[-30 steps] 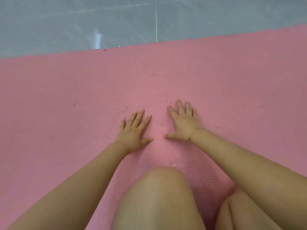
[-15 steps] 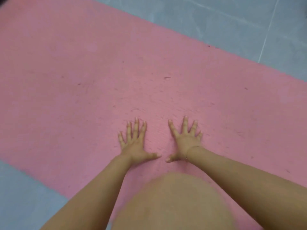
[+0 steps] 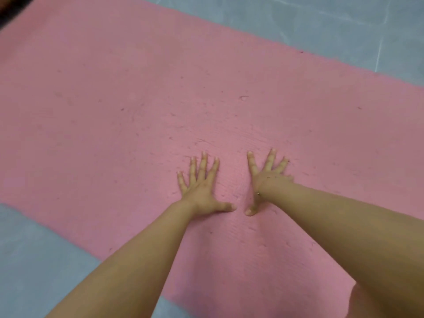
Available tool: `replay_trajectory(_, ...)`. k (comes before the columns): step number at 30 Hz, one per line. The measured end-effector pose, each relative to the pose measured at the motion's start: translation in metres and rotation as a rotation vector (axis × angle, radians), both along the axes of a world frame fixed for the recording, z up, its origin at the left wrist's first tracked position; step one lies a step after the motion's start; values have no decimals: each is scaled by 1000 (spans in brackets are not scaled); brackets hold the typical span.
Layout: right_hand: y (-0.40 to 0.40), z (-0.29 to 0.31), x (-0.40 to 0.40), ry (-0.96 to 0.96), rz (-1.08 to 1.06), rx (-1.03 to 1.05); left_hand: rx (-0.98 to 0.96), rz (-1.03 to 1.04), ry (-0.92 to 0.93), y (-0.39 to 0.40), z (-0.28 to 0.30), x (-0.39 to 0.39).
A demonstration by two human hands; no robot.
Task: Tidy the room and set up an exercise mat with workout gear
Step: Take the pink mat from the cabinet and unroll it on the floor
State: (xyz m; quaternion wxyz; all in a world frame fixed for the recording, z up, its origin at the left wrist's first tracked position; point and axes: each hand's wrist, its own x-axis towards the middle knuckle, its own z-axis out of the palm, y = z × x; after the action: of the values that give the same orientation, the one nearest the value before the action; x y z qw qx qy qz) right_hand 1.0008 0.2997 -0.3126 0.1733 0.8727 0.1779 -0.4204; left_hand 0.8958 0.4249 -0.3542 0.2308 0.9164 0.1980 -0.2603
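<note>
A: Nearest, what do the hands show?

B: Left hand (image 3: 202,191) and right hand (image 3: 263,180), both spread wide and flat, holding nothing, thumbs nearly meeting, press the pink, scuffed foam exercise mat (image 3: 137,99).

A: And beyond?

B: The mat lies directly beneath both, its long axis running upper-left to lower-right across the grey tiled floor (image 3: 321,24).

The pink mat (image 3: 137,99) runs past the picture's left, top and right edges, so its ends stay unseen. The grey floor (image 3: 34,260) is cut off at the lower left and upper right. Both forearms leave the bottom edge. A dark blurred shape (image 3: 9,8) at the top left corner cannot be identified. The right hand (image 3: 263,180) partly hides behind its own wrist.
</note>
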Motion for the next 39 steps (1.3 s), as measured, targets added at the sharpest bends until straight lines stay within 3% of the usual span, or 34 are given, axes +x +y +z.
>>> replay_trajectory(5, 0, 1, 7, 8, 4, 52, 31, -15, 4, 9, 0, 9)
replay_trajectory(9, 4, 5, 4, -3, 59, -24, 19, -16, -7, 7, -1, 8)
replay_trajectory(12, 9, 6, 4, -53, 251, 20, -23, 41, -54, 8, 1, 8)
replay_trajectory(14, 20, 8, -1, -39, 407, 135, -70, 111, -118, 13, 6, 6)
replay_trajectory(16, 30, 6, -11, 43, 481, 246, 18, 218, -157, 19, 6, -4)
replay_trajectory(19, 39, -2, -27, 184, 439, 365, 192, 511, -101, 40, 5, -34)
replay_trajectory(21, 40, -7, -36, 171, 422, 407, 206, 580, -36, 55, 4, -53)
replay_trajectory(27, 46, -27, -50, 11, 434, 471, 211, 505, 1, 77, 3, -56)
replay_trajectory(39, 52, -22, -56, -1, 437, 461, 163, 513, 57, 81, 8, -62)
